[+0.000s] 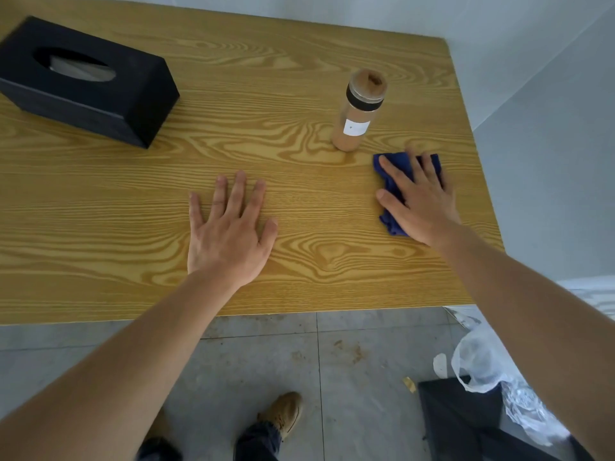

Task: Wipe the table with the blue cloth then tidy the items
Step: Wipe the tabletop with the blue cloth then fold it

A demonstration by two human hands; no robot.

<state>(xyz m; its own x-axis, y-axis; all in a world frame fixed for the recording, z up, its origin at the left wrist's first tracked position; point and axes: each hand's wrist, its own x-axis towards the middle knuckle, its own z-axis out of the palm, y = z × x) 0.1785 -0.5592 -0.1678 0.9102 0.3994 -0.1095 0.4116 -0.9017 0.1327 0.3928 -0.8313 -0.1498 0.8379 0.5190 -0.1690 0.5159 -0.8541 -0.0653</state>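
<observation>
At the bottom of the frame I see grey floor tiles, a tan shoe (283,414) and a clear plastic bag (479,364) at lower right. Above that, the wooden counter (100,261). Left hand (229,227) lies flat at centre, fingers spread, grip holding nothing. Right hand (421,197) presses palm-down on the blue cloth (391,174) near the counter's right edge, fingers splayed, not closed around it. Just beyond the cloth stands a capped bottle (357,111). Black tissue box (83,81) sits upper left.
</observation>
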